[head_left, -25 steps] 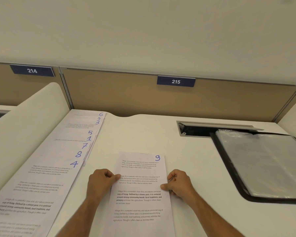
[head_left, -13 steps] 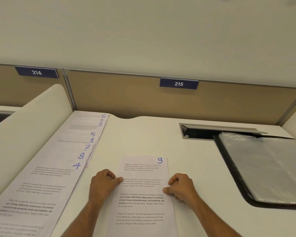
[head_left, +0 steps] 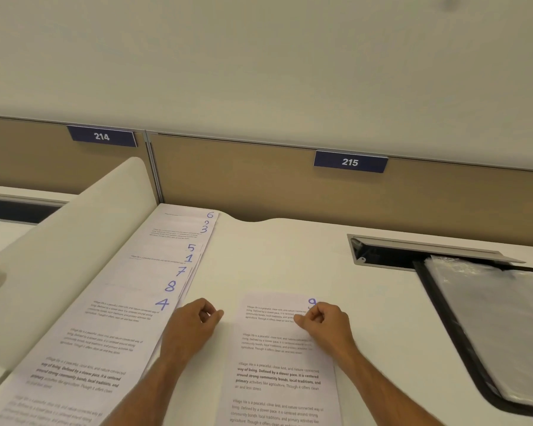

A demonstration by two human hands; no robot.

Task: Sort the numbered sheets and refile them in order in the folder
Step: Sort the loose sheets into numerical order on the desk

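Observation:
Sheet 9 (head_left: 277,376) lies flat on the white desk in front of me. My right hand (head_left: 325,325) rests as a loose fist on its top right corner and half covers the blue 9. My left hand (head_left: 194,325) is curled with nothing in it, on the desk just left of that sheet. A fanned row of numbered sheets (head_left: 111,318) runs along the left side, with sheet 4 (head_left: 162,303) on top nearest me. The open black folder (head_left: 437,305) with clear sleeves lies at the right.
A curved white divider (head_left: 59,250) borders the fanned sheets on the left. A tan back panel carries the labels 214 (head_left: 101,136) and 215 (head_left: 350,162). A cable slot (head_left: 382,256) opens in the desk behind the folder.
Both hands let go of the edges of sheet 9. My left hand slid left off the sheet; my right hand moved up to its top right corner. My view shifted left.

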